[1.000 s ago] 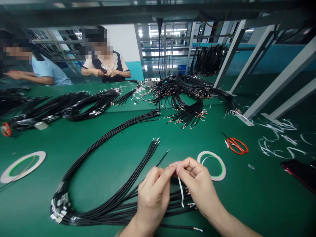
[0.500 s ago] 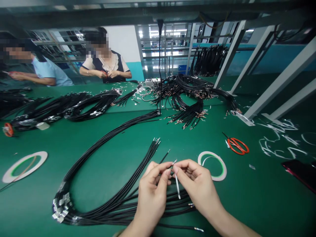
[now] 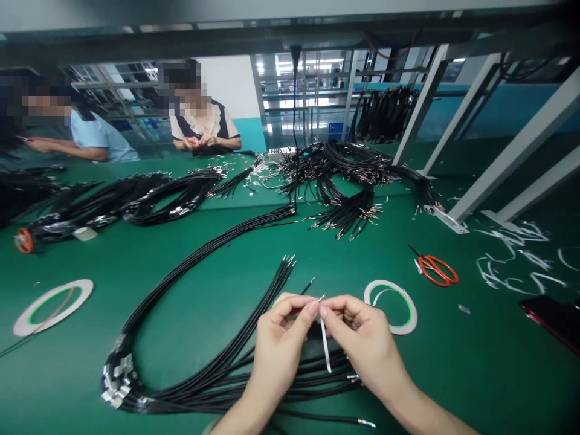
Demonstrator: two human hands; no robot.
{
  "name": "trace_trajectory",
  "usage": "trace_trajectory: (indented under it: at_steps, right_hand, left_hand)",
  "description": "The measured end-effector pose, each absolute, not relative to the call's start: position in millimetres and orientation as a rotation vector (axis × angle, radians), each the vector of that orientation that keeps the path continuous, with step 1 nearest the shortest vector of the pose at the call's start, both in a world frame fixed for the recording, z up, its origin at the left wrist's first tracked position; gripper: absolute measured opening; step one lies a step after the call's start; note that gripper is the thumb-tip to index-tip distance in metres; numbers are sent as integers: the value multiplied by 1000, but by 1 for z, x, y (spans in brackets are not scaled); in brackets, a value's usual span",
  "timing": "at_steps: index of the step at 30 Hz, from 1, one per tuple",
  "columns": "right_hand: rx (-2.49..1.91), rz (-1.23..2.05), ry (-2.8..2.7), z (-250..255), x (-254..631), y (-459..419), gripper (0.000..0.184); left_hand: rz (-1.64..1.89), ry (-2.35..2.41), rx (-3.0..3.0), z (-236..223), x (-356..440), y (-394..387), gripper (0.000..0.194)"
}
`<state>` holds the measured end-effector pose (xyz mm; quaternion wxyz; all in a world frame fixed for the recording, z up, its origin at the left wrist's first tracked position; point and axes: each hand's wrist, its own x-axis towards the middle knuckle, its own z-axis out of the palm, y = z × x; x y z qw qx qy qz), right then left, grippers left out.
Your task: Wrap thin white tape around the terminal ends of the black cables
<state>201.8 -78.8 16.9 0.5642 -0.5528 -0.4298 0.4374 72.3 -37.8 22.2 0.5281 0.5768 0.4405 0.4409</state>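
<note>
My left hand [image 3: 283, 338] pinches a black cable close to its stripped, silvery end [image 3: 321, 298]; most of that cable is hidden by the fingers. Thumb and forefinger of my right hand [image 3: 362, 332] are closed at the same end, by a strip of white tape [image 3: 325, 347] that hangs down between the hands. Both hands' fingertips touch or nearly touch. Under and left of them curves a long bundle of black cables [image 3: 181, 272], with silvery labels [image 3: 118, 380] at its bend. Several bare cable ends [image 3: 289, 261] point up beyond my left hand.
A tape roll [image 3: 410, 326] and orange-handled scissors [image 3: 437, 270] lie to the right, another tape roll [image 3: 22, 323] far left. Cable coils [image 3: 335, 154] line the back. Metal posts [image 3: 512, 145] stand at right, near white tape scraps [image 3: 502, 260]. Two people work across the table.
My left thumb has moved up to the cable end, and the fingertips have come closer together. The view has shifted slightly. Across the table, one person's hands have moved.
</note>
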Motion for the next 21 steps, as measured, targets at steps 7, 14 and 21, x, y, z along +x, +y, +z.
trace_trajectory:
  at_steps: [7,14,21]
  right_hand:
    - [-1320,1062,-977,16,202,-78,19]
    - [-1338,1018,-1062,18,201,-79,18]
    - [-1277,1090,-920,12,200,-78,21]
  left_hand:
    - [1091,1060,1280,19,74,-38,18]
    - [1073,1052,1190,17,73,-36,18]
    - [1133,978,1398,12,69,-33,14]
